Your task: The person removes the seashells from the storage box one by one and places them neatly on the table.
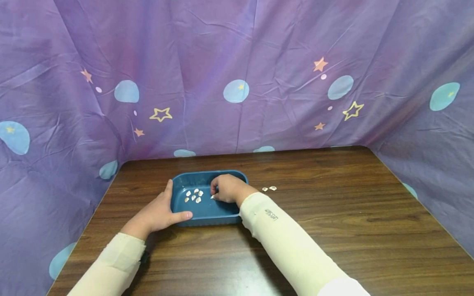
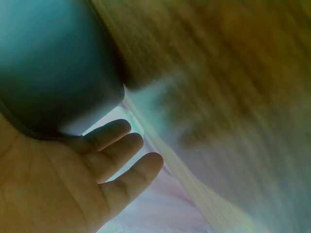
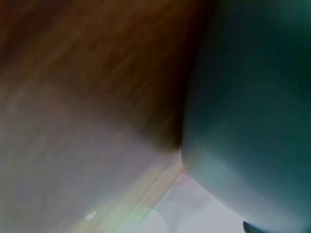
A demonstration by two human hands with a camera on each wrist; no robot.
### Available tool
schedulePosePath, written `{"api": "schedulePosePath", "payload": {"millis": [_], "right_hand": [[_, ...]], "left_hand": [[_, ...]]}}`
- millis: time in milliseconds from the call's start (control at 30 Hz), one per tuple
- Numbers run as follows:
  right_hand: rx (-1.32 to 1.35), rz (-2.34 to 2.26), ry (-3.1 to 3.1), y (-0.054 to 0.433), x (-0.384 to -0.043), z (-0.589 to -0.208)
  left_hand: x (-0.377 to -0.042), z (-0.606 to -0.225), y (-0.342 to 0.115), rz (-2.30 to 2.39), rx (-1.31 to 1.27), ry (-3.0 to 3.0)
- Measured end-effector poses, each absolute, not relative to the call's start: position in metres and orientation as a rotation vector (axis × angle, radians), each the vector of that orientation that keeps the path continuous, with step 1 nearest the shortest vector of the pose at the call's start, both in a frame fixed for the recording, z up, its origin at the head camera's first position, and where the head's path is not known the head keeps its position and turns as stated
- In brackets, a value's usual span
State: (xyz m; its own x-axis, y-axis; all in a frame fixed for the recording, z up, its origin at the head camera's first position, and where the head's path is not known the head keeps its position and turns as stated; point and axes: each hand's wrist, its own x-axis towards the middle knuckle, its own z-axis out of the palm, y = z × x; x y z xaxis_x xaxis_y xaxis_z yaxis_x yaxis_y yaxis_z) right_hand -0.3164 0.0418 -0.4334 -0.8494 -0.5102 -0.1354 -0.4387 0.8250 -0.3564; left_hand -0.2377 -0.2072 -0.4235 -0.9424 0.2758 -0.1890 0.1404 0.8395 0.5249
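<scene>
A blue plastic basin (image 1: pixel 207 213) sits on the table, with several small white seashells (image 1: pixel 193 197) in its left half. My left hand (image 1: pixel 157 213) rests against the basin's left end, its thumb along the front rim and a finger up the left rim. In the left wrist view, the other fingers (image 2: pixel 133 177) reach out fairly straight beside the basin's outer wall. Inside the basin's right half, my right hand (image 1: pixel 229 189) has its fingertips curled together at a small white seashell (image 1: pixel 212 197), pinching it low over the floor. The right wrist view shows the basin's outer wall (image 3: pixel 252 121), not the fingers.
Two more seashells (image 1: pixel 273 188) lie on the brown wooden table (image 1: pixel 333 213), to the right of the basin. A purple curtain (image 1: pixel 200 61) with stars and blue spots hangs behind the table and along both sides.
</scene>
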Motion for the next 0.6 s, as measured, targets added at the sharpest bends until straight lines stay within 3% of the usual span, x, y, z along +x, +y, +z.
{"api": "schedulePosePath", "payload": {"millis": [600], "right_hand": [[-0.729,-0.473,2.759,0.0437,-0.3151,-0.4316]], "left_hand": [[-0.2379,-0.4242,-0.2087,0.77,0.294,2.735]]}}
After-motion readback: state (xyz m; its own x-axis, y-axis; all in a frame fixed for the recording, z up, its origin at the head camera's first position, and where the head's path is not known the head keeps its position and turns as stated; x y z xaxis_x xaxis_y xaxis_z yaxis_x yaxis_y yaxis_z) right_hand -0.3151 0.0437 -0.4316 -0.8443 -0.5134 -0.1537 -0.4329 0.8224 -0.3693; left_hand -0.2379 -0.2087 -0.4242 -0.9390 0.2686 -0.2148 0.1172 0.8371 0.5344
